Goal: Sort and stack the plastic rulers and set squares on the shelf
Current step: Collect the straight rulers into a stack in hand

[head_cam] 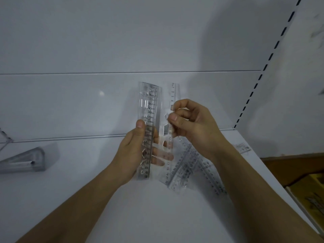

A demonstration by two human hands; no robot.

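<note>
My left hand grips a stack of clear plastic rulers, held upright above the white shelf. Beside it, my right hand pinches a single clear ruler between thumb and fingers, right next to the stack. Its printed scale runs from 0 at the top to 20 at the bottom. Several more clear rulers lie crossed on the shelf under my right wrist. A pile of clear set squares lies at the shelf's left.
The shelf's white back panel rises behind the hands. A slotted upright runs along the right corner. One more ruler lies near the shelf's right edge. A cardboard box with goods sits lower right.
</note>
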